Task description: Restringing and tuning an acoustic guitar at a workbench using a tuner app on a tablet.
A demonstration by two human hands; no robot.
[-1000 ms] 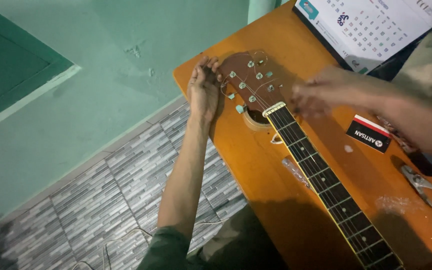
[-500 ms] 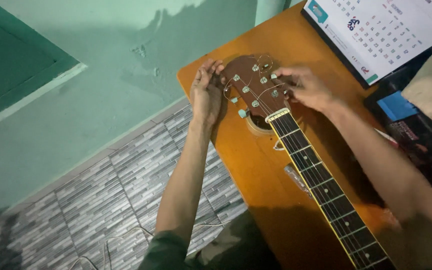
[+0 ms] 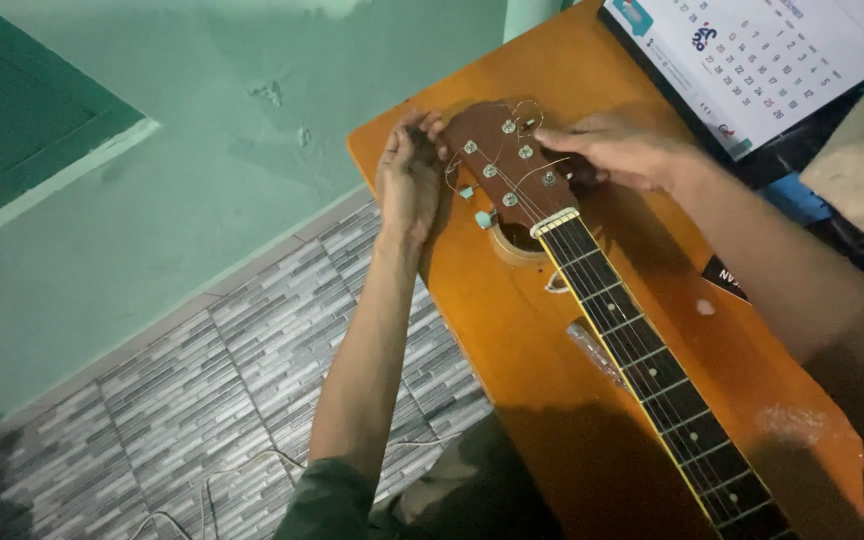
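A guitar lies on the table (image 3: 552, 360), its neck (image 3: 642, 350) running from the lower right up toward the middle, where the headstock (image 3: 502, 165) rests near the table's far left corner. The left hand (image 3: 410, 180) sits against the headstock's left edge, by the tuning pegs (image 3: 467, 192) there. The right hand (image 3: 617, 150) touches the headstock's right side. A calendar (image 3: 762, 60) lies on the far right of the table, behind the right hand. A small sticker (image 3: 727, 275) sits on the table right of the neck. Left of the table, below its edge, is the tiled floor (image 3: 192, 400), with the wall (image 3: 202, 130) behind it.
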